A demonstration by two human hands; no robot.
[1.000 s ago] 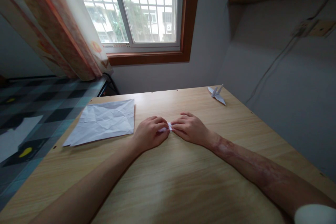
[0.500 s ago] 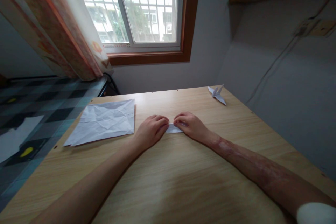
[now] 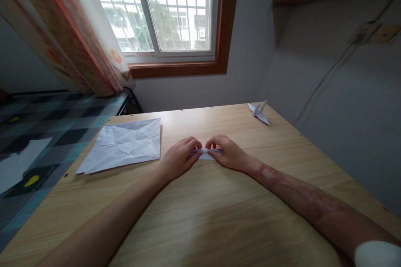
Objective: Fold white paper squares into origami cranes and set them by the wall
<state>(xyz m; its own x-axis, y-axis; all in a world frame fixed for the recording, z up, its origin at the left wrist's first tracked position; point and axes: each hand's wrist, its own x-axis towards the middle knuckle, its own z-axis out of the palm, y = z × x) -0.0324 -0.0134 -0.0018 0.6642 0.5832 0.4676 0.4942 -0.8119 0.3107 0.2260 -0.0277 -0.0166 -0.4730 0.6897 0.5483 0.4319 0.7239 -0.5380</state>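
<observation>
Between my hands, at the middle of the wooden table (image 3: 194,212), is a small white folded paper (image 3: 206,156). My left hand (image 3: 181,155) pinches its left end, thumb near me and fingers on the far side. The right end is pinched the same way by my right hand (image 3: 228,152). The paper's far edge stands slightly raised between the fingertips. Its two ends are partly hidden by my fingers.
A creased white sheet (image 3: 131,142) lies on the table's left. At the far right corner stands a folded paper crane (image 3: 259,113). Left of the table, more white paper (image 3: 23,162) rests on a checked cloth (image 3: 69,135). A window is behind.
My fingers have curled and lifted a little, and the far edge of the folded paper has come up between them. The creased sheet and the crane stay in place.
</observation>
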